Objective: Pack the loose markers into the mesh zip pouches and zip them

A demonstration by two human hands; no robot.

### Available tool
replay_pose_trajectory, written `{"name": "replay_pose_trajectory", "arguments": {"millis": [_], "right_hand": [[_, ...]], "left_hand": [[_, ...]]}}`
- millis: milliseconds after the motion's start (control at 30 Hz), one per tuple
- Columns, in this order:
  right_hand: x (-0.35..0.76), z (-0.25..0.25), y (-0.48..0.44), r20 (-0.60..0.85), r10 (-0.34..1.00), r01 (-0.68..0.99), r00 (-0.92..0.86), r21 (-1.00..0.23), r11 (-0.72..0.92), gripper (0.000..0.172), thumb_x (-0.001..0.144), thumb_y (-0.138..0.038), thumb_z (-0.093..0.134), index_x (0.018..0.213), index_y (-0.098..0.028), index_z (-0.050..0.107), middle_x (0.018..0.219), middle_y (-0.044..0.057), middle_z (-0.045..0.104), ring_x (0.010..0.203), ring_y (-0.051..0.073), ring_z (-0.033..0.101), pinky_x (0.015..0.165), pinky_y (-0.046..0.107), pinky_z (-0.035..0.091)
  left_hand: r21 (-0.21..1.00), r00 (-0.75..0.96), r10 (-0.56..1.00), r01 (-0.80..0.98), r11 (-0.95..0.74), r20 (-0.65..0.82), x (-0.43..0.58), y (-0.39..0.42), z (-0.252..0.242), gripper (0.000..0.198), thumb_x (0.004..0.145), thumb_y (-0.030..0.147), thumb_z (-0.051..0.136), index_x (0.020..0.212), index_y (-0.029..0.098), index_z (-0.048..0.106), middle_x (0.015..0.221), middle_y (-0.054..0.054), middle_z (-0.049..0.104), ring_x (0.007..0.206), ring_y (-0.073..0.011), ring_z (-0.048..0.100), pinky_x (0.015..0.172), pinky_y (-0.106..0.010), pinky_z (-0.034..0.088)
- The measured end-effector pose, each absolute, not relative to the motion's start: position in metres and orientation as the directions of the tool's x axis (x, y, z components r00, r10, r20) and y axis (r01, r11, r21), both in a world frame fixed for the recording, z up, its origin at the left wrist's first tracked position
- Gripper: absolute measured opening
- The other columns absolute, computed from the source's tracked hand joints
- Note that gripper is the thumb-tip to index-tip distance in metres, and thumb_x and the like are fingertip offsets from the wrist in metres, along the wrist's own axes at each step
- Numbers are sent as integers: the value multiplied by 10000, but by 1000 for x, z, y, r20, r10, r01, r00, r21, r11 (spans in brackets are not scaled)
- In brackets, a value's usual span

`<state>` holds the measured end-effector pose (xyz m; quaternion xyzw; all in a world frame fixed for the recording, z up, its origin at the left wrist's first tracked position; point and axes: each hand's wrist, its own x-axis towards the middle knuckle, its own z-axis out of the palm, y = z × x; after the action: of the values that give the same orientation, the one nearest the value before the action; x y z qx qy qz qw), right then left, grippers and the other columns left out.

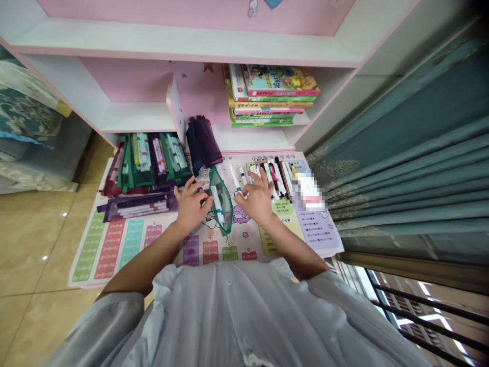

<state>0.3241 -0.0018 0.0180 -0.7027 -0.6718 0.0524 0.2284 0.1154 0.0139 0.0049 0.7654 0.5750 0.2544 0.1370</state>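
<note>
Green pouch (226, 201) (w/ pens (218, 205)); LH (191, 205) beside

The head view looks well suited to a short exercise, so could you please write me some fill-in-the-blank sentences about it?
1. The mesh pouch between the left hand and the right hand has a ____ edge.
2. The loose pens lie nearer the ____ hand.
3. The shelf back panel is mostly ____.
4. The tiled floor shows on the ____ side of the picture.

Missing words: green; right; pink; left.
</note>
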Motion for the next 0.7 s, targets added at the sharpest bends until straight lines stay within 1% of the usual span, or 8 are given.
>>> {"name": "replay_pose_trajectory", "arguments": {"millis": [67, 133, 200, 300, 400, 500, 633, 700], "right_hand": [[316, 21, -15, 274, 960, 882, 53, -464, 84, 172, 721, -254, 609, 565, -182, 615, 1456, 123, 553, 1448, 406, 339, 1087, 653, 305], [306, 22, -25, 280, 960, 858, 2, -493, 143, 175, 718, -256, 616, 556, -191, 603, 1457, 115, 553, 1464, 400, 320, 1094, 618, 314], [297, 22, -31, 249, 967, 856, -43, -491, 165, 166, 715, -259, 624, 561, -196, 613, 1469, 111, 542, 1487, 397, 278, 1120, 614, 278], [288, 21, -33, 165, 983, 873, -85, -464, 154, 135, 722, -257, 637, 606, -192, 659, 1509, 117, 498, 1512, 399, 217, 1148, 629, 218], [283, 19, -30, 73, 991, 886, -110, -445, 131, 133, 750, -265, 648, 671, -177, 711, 1550, 130, 446, 1521, 410, 177, 1151, 636, 212], [282, 16, -27, 9, 992, 893, -126, -434, 118, 164, 781, -288, 654, 712, -169, 744, 1564, 142, 422, 1520, 419, 165, 1146, 651, 213], [284, 13, -25, -11, 990, 891, -142, -437, 123, 214, 822, -352, 665, 749, -179, 767, 1553, 140, 436, 1510, 425, 193, 1139, 667, 223], [289, 12, -22, 30, 990, 888, -137, -440, 136, 261, 854, -405, 646, 771, -191, 772, 1531, 126, 467, 1508, 410, 211, 1143, 644, 247]], "left_hand": [[499, 211, 950, 812, -302, 232, 116, 14, 6, 284, 872, 322, 599, 619, 208, 656, 1277, -57, 679, 1403, -375, 428, 1122, -725, 176], [495, 214, 949, 814, -305, 232, 116, 14, 6, 280, 871, 322, 596, 623, 209, 661, 1283, -62, 677, 1403, -374, 427, 1122, -723, 172], [493, 216, 948, 814, -307, 232, 116, 14, 6, 275, 868, 320, 602, 623, 209, 659, 1284, -66, 677, 1403, -371, 428, 1116, -724, 176], [496, 214, 945, 810, -314, 249, 116, 13, 5, 271, 869, 317, 605, 625, 209, 650, 1278, -64, 680, 1401, -366, 433, 1108, -730, 180], [498, 208, 945, 810, -310, 251, 116, 14, 4, 265, 866, 317, 607, 627, 211, 650, 1273, -60, 683, 1398, -367, 437, 1115, -724, 179], [494, 208, 946, 813, -309, 249, 116, 14, 4, 260, 861, 320, 612, 629, 213, 654, 1276, -59, 681, 1397, -373, 437, 1118, -721, 180], [491, 211, 944, 812, -315, 255, 116, 14, 4, 269, 865, 317, 605, 623, 211, 652, 1272, -55, 682, 1395, -376, 441, 1116, -726, 182], [493, 210, 945, 813, -311, 251, 116, 14, 5, 266, 864, 313, 604, 624, 211, 656, 1268, -60, 685, 1394, -373, 441, 1121, -722, 177]]}}
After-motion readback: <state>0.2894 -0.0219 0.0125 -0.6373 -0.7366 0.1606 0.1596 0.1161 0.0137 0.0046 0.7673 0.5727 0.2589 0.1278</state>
